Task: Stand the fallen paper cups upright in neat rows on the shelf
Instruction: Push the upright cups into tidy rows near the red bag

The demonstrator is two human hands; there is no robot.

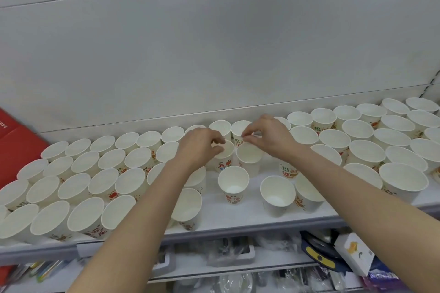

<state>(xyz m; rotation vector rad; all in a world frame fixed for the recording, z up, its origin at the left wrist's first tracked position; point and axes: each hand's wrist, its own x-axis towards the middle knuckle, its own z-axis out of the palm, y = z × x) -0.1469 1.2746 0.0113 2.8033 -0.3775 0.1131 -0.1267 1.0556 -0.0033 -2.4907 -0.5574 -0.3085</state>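
While both hands work mid-frame | left hand (198, 144) grips a printed paper cup (225, 154) | right hand (267, 137) pinches back-row cup (240, 129) rim | next: align rows

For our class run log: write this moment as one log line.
left hand: grips cup rim | right hand: pinches back cup rim | cups: upright | shelf: middle gaps

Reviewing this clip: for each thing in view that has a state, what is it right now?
Left hand: pinches the rim of a cup.
Held cup: upright, in the second row.
Right hand: fingertips pinch the rim of a back-row cup.
Two front cups: upright, apart from the rows.
Other cups: upright, in rows.
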